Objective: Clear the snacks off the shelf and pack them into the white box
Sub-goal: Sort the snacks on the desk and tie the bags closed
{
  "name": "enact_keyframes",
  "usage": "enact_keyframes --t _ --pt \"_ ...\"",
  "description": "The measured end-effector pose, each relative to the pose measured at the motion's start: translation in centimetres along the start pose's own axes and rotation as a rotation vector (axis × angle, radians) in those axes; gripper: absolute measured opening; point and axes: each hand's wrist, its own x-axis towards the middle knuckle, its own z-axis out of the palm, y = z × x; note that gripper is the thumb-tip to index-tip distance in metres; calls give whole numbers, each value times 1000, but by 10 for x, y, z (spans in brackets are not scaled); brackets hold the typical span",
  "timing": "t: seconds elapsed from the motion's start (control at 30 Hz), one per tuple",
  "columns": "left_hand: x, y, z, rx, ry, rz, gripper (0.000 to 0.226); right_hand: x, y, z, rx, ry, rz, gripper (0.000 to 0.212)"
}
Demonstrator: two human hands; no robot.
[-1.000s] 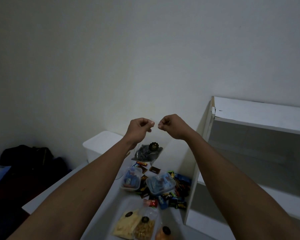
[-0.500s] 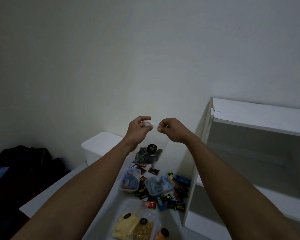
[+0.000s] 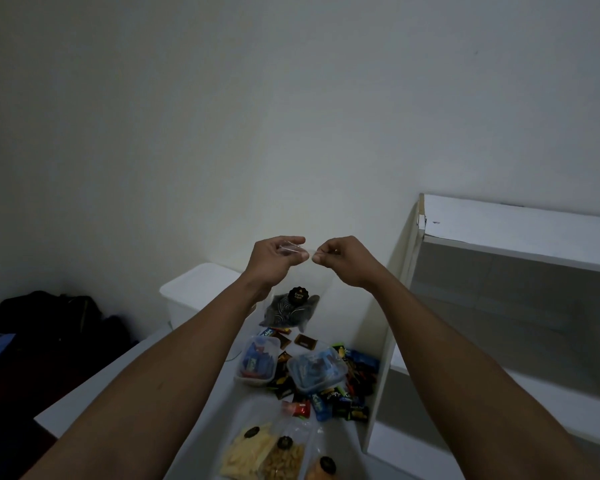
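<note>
Your left hand (image 3: 278,258) & right hand (image 3: 342,259) each pinch the top edge of a clear plastic bag of dark snacks (image 3: 291,311), which hangs below them over the counter (image 3: 246,407). White lidded plastic box (image 3: 198,289) sits back-left, white wooden shelf (image 3: 499,233) at right, w/ loose wrapped sweets (image 3: 347,400) btwn.

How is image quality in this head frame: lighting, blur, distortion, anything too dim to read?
Head view: dim, flat light, no glare; the wide-angle lens slants the shelf and stretches the forearms; left hand and right hand are sharp, yet the clear bag they pinch nearly vanishes against the wall; the dark bag at left sinks into shadow; print on the loose snacks is mostly unreadable.
</note>
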Motion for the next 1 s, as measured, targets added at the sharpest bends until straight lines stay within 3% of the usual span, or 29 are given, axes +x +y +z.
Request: enact_keyframes --t 0.27,0.47,0.6,0.87,1.0 --pt "2 -2 -9 -47 66 -19 15 -3 5 -4 93 18 83 22" --pt "6 9 -11 -90 103 -21 24 -2 -4 1 372 193 188 23" --pt "7 7 -16 -157 108 -60 17 -4 -10 4 503 256 229 20" --pt "2 -4 -22 -448 202 -156 12 -8 -4 10 489 267 250 19" --pt "6 -5 -22 -378 291 -115 12 -9 0 14 476 205 245 20"
